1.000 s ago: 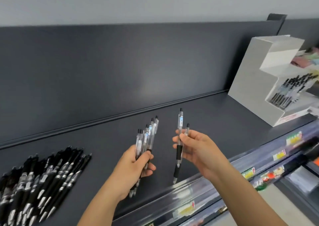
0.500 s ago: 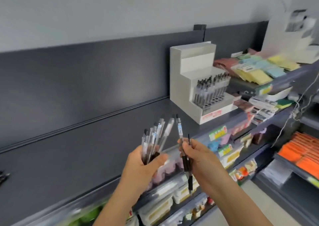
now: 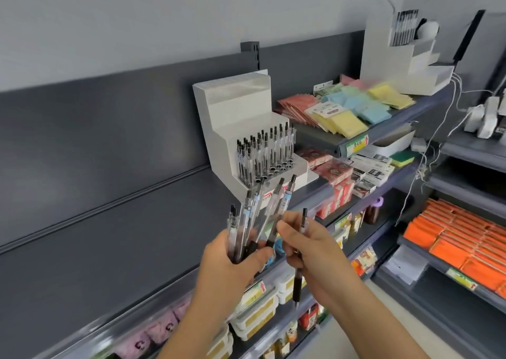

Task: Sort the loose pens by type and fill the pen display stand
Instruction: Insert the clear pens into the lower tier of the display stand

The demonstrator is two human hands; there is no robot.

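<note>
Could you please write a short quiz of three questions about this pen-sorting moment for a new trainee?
1. True or false: the left hand holds a fanned bunch of clear-barrelled pens.
2. Which hand holds the single black-grip pen? A) left B) right C) neither
3. Fill in: in the white stepped display stand, the pens stand on the ____ tier.

Key:
1. True.
2. B: the right hand pinches it upright.
3. Lowest; some front holes look empty.

Grey wall [image 3: 137, 16], dark store shelving [image 3: 109, 221]
</note>
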